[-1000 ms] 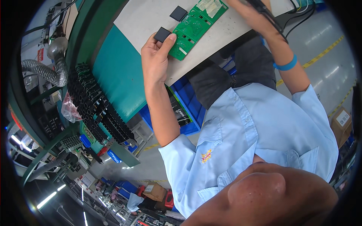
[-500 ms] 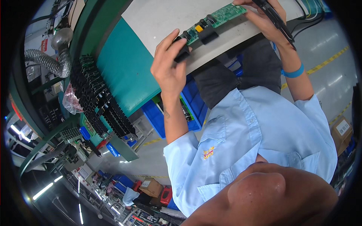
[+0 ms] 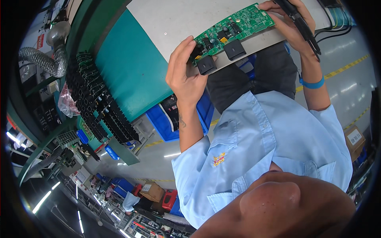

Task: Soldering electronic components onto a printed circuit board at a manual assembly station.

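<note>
The green circuit board (image 3: 231, 30) lay at the near edge of the grey worktop (image 3: 174, 20), tilted so that one long side hung just past the edge toward you. Two black box-shaped parts sat on that near side: one (image 3: 235, 49) farther along the board, and one (image 3: 206, 64) at its left end. Your left hand (image 3: 185, 75) was at that left end, the fingers (image 3: 183, 50) curled over the board's corner and the thumb set against the nearer black part, so the hand was closed loosely around board and part together. Your right hand (image 3: 291, 24) held the board's far end, its fingers wrapped shut round a slim black tool (image 3: 298, 23) with a cable running from it, while the fingertips steadied the board.

By the look of it, you were seating the black parts on the board's edge, the left one being pressed home. The next move would call for a square, even push from the thumb, with the right hand keeping the board from sliding, and a check that the part sat flush.

Beyond the worktop lay a teal mat (image 3: 131, 67), and left of it racks of black components (image 3: 99, 107). Blue bins (image 3: 166, 125) stood below the table.
</note>
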